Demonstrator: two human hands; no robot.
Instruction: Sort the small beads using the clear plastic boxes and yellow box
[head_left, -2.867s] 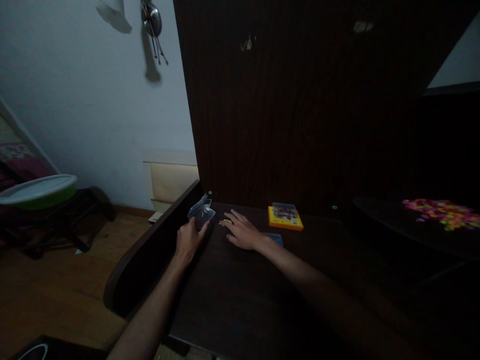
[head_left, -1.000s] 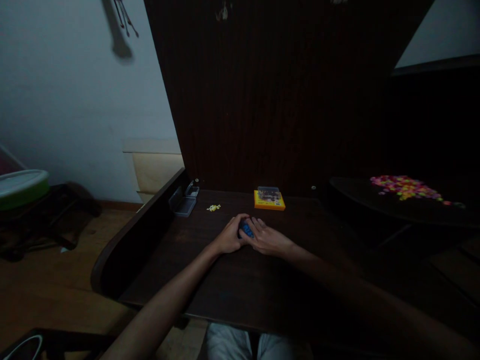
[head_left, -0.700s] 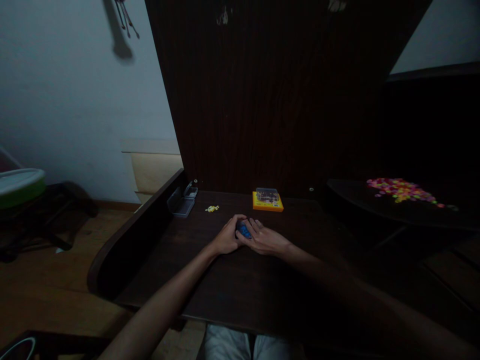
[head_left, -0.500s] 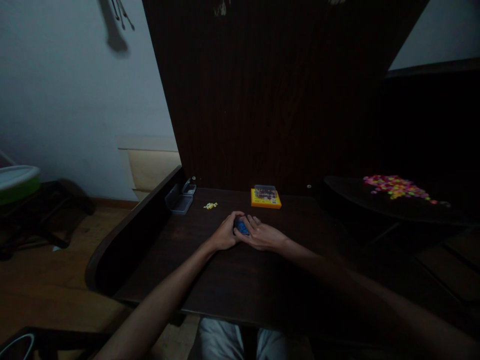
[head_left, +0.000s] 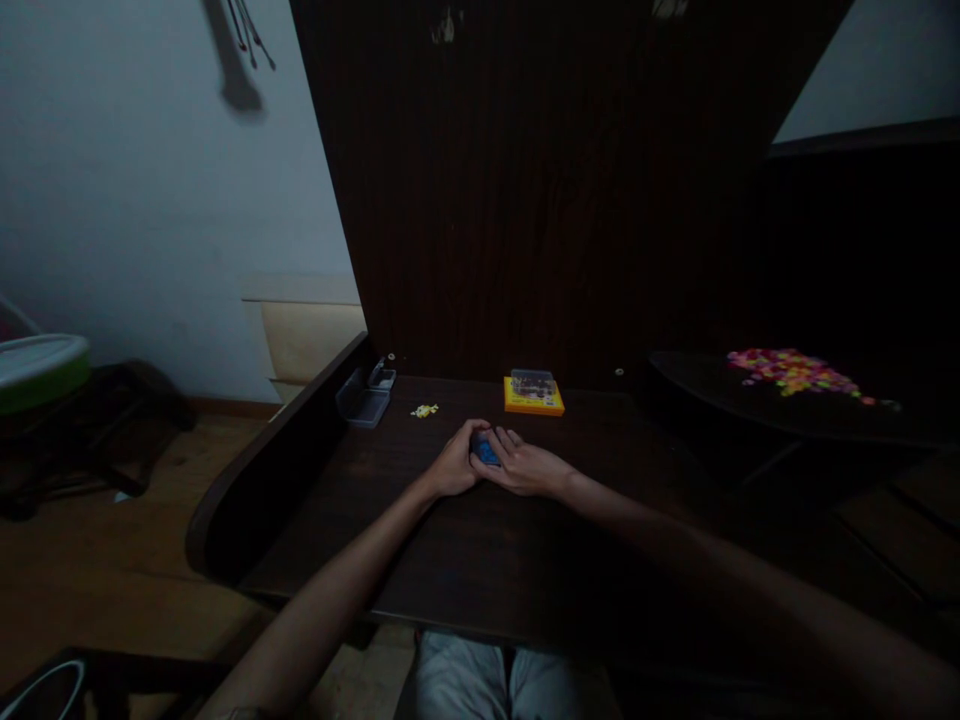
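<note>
Between my two hands sits a small clear plastic box with blue pieces (head_left: 487,452) inside, low over the dark table. My left hand (head_left: 454,464) is curled round its left side. From the right, my right hand (head_left: 529,468) grips the same box, fingers bent over its top and right edge. Much of the box is covered by the fingers. Just beyond my left hand lies a small heap of pale yellow pieces (head_left: 424,411) on the table.
An open clear plastic case (head_left: 367,408) stands at the table's left side. A yellow-orange box (head_left: 534,402) carries a clear container (head_left: 533,382) near the back panel. Far right, many colourful pieces (head_left: 799,373) lie on a dark curved surface. A raised edge (head_left: 281,440) borders the table's left.
The camera view has shifted slightly. Both hands keep their hold on the small box, with almost no visible movement.
</note>
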